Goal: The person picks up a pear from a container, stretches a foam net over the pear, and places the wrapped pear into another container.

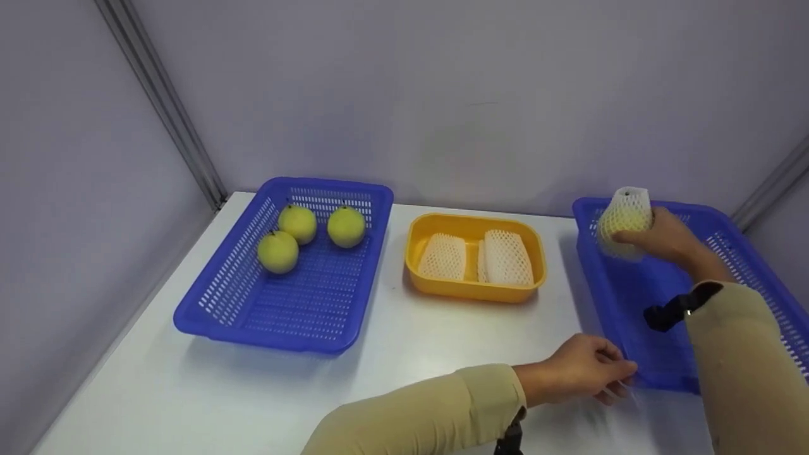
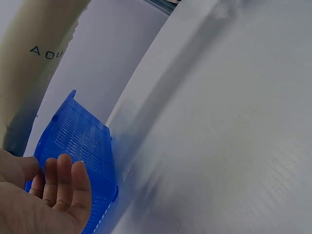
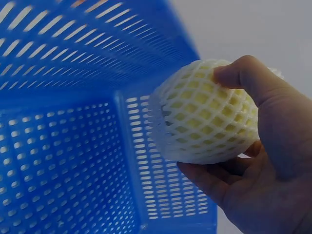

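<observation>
My right hand (image 1: 663, 237) grips a round yellow-green pear (image 3: 204, 114) wrapped in a white foam net (image 1: 626, 215). The net's open end stands up past the fruit in the head view. Hand and pear are over the far left part of the right blue basket (image 1: 657, 316), whose slotted walls fill much of the right wrist view. Down at that basket's near left corner, my left hand (image 1: 584, 370) has loosely bent fingers (image 2: 63, 183) with no object seen in them; its fingertips overlap the rim in the head view.
On the left of the white table (image 1: 436, 335) stands another blue basket (image 1: 303, 316), with several bare pears (image 1: 346, 226) at its far end. Between the baskets sits a yellow tub (image 1: 475, 292) with folded foam nets (image 1: 507, 258). Walls rise behind and at both sides.
</observation>
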`<action>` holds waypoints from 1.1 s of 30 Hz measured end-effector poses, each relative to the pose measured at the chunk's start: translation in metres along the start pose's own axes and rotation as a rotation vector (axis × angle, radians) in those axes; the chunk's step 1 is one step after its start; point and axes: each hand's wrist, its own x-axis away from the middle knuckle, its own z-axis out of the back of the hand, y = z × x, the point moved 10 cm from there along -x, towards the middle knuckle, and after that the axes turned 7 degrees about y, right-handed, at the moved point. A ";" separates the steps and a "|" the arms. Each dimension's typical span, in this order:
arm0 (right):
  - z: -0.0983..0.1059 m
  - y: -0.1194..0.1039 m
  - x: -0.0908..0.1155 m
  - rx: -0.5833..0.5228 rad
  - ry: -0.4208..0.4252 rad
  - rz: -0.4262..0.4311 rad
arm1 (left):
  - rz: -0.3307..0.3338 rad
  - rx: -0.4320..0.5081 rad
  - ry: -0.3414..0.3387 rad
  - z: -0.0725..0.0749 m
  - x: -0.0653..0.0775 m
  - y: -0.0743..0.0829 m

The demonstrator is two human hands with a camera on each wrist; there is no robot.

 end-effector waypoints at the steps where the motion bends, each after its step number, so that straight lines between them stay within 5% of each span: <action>1: -0.004 0.002 -0.001 0.007 -0.010 0.005 | -0.003 -0.008 -0.001 0.000 0.000 0.000; 14: -0.032 0.030 -0.002 -0.014 -0.007 -0.003 | 0.013 -0.072 -0.031 -0.003 0.000 0.000; 33: -0.041 0.022 -0.003 -0.005 -0.026 0.008 | -0.006 -0.095 -0.036 0.001 -0.001 0.002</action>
